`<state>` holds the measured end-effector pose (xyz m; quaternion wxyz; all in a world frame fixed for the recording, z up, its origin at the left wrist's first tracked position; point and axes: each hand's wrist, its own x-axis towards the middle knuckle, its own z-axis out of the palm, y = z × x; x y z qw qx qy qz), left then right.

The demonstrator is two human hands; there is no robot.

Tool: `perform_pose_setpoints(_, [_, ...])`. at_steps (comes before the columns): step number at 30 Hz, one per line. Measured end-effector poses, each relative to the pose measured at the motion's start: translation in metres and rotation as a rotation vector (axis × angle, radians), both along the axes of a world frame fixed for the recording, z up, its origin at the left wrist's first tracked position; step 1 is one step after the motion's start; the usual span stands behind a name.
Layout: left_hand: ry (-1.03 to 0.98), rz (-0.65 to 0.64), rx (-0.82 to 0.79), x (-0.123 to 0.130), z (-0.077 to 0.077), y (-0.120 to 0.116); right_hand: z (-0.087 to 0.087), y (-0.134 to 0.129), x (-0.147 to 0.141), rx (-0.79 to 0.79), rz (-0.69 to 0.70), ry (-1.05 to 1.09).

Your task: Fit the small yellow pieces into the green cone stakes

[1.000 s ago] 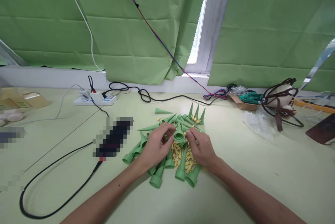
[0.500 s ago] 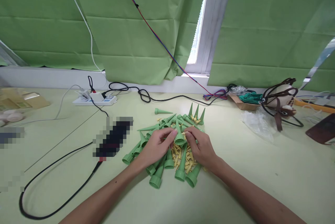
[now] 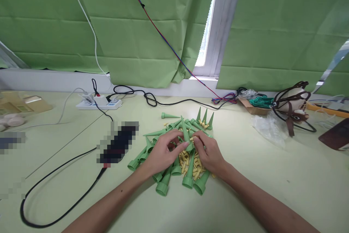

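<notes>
My left hand (image 3: 165, 152) is closed, gripping a green plastic cone spike (image 3: 185, 131) between thumb and fingers, its point up and its wide collar down. Close beside it, my right hand (image 3: 209, 151) pinches a small yellow plastic fitting (image 3: 191, 140) near the side of the cone. Under both hands lies a pile of similar green cones (image 3: 163, 186), their open collars mostly facing me. Many small yellow fittings (image 3: 198, 170) lie heaped among them. Just behind the right hand, three cones (image 3: 205, 116) stand point up with yellow fittings at their bases.
A single green cone (image 3: 170, 115) lies behind the pile. To the left are a blurred dark device (image 3: 118, 145) on a black cable and a white power strip (image 3: 99, 104). A plastic bag (image 3: 268, 127), a cardboard box (image 3: 255, 106) and a dark phone-like object (image 3: 335, 135) sit on the right.
The cone in my left hand has tilted, its tip leaning further left, and the left thumb has shifted lower on it. The yellow fitting at my right fingertips now shows more clearly.
</notes>
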<state>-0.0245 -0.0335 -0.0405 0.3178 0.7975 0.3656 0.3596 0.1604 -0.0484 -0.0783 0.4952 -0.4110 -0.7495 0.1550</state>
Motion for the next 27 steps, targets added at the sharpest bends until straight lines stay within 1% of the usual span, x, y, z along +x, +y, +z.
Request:
perform_pose_setpoints(8, [-0.008,-0.018,0.125,-0.001,-0.003,-0.001,-0.001,0.001,0.000,-0.004,-0.021,-0.046])
perform_pose_setpoints(15, [0.018,-0.014,0.217,-0.003,-0.009,0.001,-0.002,0.001,0.000,-0.006,-0.036,-0.061])
perform_pose_setpoints(23, [0.042,-0.046,0.380,-0.005,-0.013,0.003,-0.002,0.001,-0.001,0.008,-0.046,-0.083])
perform_pose_setpoints(27, [0.034,-0.057,0.408,-0.006,-0.016,0.004,-0.004,0.002,-0.002,0.019,-0.053,-0.086])
